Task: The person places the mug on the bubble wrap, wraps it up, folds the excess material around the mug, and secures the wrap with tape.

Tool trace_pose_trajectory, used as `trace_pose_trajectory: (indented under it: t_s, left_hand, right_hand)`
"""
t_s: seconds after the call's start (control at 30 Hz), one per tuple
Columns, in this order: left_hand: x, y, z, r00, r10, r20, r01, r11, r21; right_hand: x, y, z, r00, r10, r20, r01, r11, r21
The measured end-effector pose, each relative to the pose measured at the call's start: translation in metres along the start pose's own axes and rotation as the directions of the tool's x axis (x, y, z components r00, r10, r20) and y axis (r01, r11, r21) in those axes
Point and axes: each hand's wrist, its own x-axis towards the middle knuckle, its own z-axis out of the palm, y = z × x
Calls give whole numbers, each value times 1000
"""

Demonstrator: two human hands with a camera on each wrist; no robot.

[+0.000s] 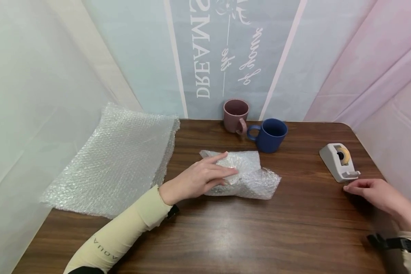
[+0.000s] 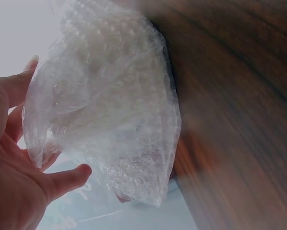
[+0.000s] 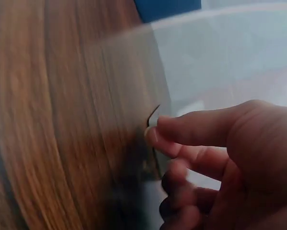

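My left hand (image 1: 207, 178) rests with spread, fairly straight fingers on top of a bubble-wrapped bundle (image 1: 260, 182). In the left wrist view the crinkled, translucent wrap (image 2: 110, 96) stands up beside the fingers, and what it encloses is hidden. Off to the right, my right hand (image 1: 380, 192) is just in front of a white tape dispenser (image 1: 332, 161) with a yellowish roll. Its thumb and index finger pinch a small piece of clear tape (image 3: 153, 118), while the other fingers curl loosely below.
Behind the bundle stand a mauve mug (image 1: 233, 118) and a blue mug (image 1: 271, 137). Flat sheets of bubble wrap (image 1: 120, 163) cover the table's left side and hang over its edge. Printed curtains (image 1: 150, 57) border the dark wooden table (image 1: 294, 236) at the back and sides.
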Motion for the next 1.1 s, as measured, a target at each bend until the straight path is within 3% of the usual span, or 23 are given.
trace_pose_trajectory:
  t_s: [0.1,0.2,0.27,0.33,0.4,0.5,0.6,0.7,0.83,1.03,1.1]
  left_hand:
    - [1,1,1,999,-41,3,41,999,10]
    - [1,3,0,995,-100,22,100,995,21]
    - [0,3,0,991,-133,33,132,991,29]
    - [0,4,0,988,-149,38,148,988,34]
    - [-1,4,1,988,-148,39,146,989,32]
    - [-1,3,1,990,-136,33,135,990,25]
    - [-1,3,1,992,-127,21,126,992,14]
    - [0,2,1,994,-112,4,112,994,6]
    - [0,2,0,995,-96,1,96,995,2]
    - [-1,3,-1,998,-38,42,34,996,79]
    - [-1,3,-2,998,-22,54,16,994,111]
  right_hand:
    - [-8,-16,-2,999,-30,-34,27,996,-86]
    - [-15,-37,0,991,-97,-95,89,992,-87]
    - [-20,-54,4,976,-168,-138,160,985,-69]
    - [-23,-72,9,947,-271,-175,273,962,-14]
    - [-26,-92,17,906,-379,-190,396,917,58]
    - [-29,-122,30,830,-521,-201,553,814,175]
    - [-30,-153,45,767,-605,-213,642,723,255]
    - [-27,-182,59,711,-660,-242,703,656,277]
    - [-21,-214,73,682,-688,-248,731,636,247]
    - [-20,-241,81,657,-693,-296,743,663,96]
    - [-21,-247,82,662,-681,-315,734,674,86]
